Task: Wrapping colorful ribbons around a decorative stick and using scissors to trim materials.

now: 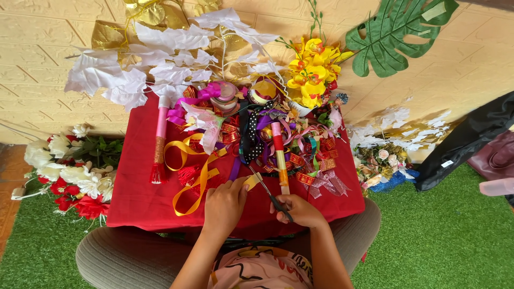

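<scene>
On the red worktop [139, 198], the left hand [225, 206] pinches the yellow ribbon [199, 179] end, grip closed. The right hand [300, 210] grips scissors [267, 190], blades pointing up-left toward the ribbon, seemingly open. A white pot [300, 108] beyond the scissors holds yellow flowers [313, 69].

A yellow ribbon [193, 176] is shown looped in loose curls on the red cloth, its free end pinched flat at the near edge. Black-handled scissors [272, 195] are held tilted, blades open and pointed up-left, with the ribbon's end set between the blades.
</scene>
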